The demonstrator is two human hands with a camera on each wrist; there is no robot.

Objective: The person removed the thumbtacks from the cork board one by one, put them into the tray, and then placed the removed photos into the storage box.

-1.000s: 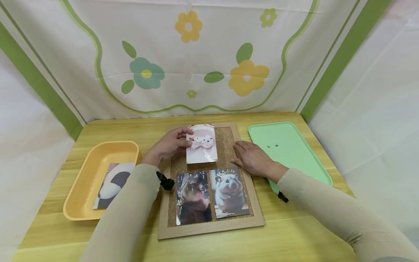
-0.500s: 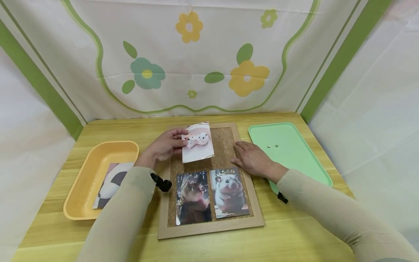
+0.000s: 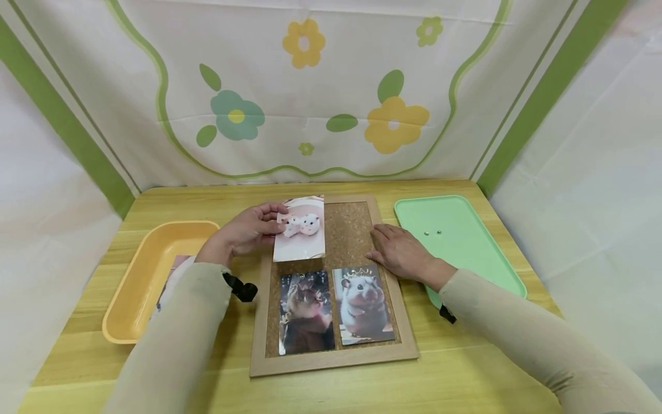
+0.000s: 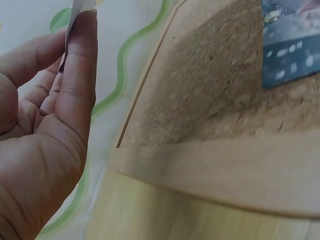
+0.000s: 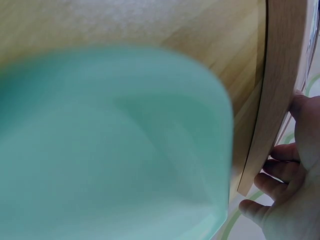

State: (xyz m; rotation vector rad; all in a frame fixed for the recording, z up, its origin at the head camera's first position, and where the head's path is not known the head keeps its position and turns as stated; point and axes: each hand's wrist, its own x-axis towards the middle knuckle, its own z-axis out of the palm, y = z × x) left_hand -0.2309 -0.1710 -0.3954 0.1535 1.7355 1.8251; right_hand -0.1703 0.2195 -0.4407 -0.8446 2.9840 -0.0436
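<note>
A photo print (image 3: 299, 244) of two white-and-pink animal-shaped figures is pinched at its left edge between my left thumb and fingers. My left hand (image 3: 245, 230) holds it over the upper left of a wood-framed cork board (image 3: 349, 230). In the left wrist view the print (image 4: 77, 12) shows edge-on between thumb and finger. My right hand (image 3: 403, 253) rests on the board's right frame edge, fingers relaxed. Two photos lie on the board's lower half: a dark animal picture (image 3: 307, 310) with a small shiny tack (image 3: 302, 276) at its top, and a crowned hamster picture (image 3: 364, 307).
At left stands a yellow tray (image 3: 121, 299) with another photo (image 3: 176, 276) inside, partly hidden by my left sleeve. A green tray (image 3: 460, 247) at right carries two small metal tacks (image 3: 432, 233). A flowered curtain (image 3: 305, 121) hangs behind the table.
My left hand has moved left with the photo print, from the board's upper middle to its upper left, tilting it and levelling it again. My right hand stays on the frame.
</note>
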